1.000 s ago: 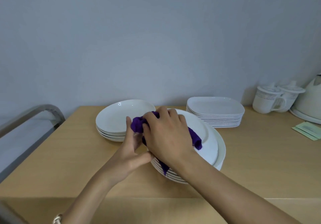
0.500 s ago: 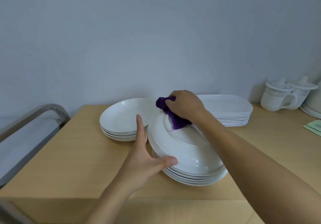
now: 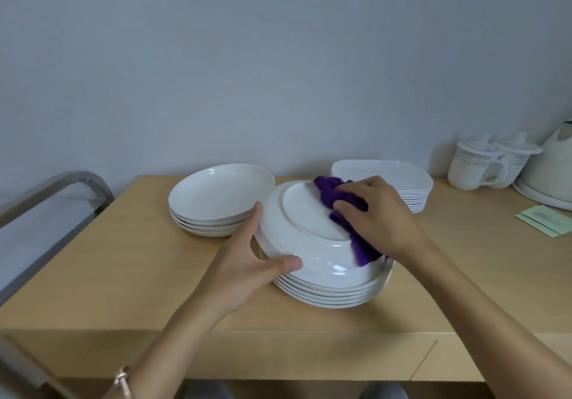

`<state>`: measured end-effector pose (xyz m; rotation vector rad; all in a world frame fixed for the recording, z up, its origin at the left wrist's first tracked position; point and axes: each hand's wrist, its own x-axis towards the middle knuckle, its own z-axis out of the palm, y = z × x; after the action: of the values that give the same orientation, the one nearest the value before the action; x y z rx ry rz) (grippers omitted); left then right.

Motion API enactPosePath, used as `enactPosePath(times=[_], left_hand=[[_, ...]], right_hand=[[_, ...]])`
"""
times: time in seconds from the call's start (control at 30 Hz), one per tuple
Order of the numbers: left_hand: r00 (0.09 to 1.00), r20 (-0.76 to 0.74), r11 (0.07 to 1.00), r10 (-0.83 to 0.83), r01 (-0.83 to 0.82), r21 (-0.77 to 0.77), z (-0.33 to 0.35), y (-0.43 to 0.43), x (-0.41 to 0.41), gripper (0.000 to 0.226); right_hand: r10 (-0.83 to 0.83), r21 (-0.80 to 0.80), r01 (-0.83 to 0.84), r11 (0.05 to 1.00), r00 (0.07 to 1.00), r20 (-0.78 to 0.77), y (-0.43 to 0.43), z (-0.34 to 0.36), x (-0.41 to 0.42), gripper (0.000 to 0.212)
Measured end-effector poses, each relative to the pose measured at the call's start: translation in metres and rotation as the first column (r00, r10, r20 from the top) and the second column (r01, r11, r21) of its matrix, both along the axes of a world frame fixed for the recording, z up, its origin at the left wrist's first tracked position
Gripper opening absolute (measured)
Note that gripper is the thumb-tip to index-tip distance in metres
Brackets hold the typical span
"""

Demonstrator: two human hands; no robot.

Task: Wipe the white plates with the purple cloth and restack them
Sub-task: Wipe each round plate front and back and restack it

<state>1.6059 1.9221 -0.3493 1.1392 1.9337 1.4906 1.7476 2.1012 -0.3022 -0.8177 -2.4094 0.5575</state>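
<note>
A white plate [image 3: 306, 237] lies upside down on top of the near stack of white plates [image 3: 328, 295]. My left hand [image 3: 247, 262] grips its left rim, thumb on the front edge. My right hand [image 3: 377, 216] presses the bunched purple cloth [image 3: 337, 203] on the plate's underside, on its right part. A second stack of round white plates [image 3: 216, 200] stands to the left behind it, its top plate facing up.
A stack of rectangular white plates [image 3: 408, 182] stands at the back right. Further right are two lidded mugs [image 3: 476, 166], a white kettle [image 3: 551, 176] and green sachets [image 3: 544, 219]. A metal rail [image 3: 40, 194] runs along the left. The wooden table's front edge [image 3: 278, 336] is close to me.
The top plate has been turned bottom up. My right hand has moved the cloth from the plate's far edge toward its right side; my left hand has kept its grip on the left rim.
</note>
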Motion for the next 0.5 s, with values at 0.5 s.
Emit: enactPosePath(times=[0.5], left_hand=[[1.0, -0.007, 1.0, 0.002, -0.002, -0.013, 0.002, 0.001, -0.002, 0.134]], right_hand=[[-0.045, 0.051, 0.044, 0.998, 0.999, 0.018, 0.003, 0.005, -0.036, 0.031]])
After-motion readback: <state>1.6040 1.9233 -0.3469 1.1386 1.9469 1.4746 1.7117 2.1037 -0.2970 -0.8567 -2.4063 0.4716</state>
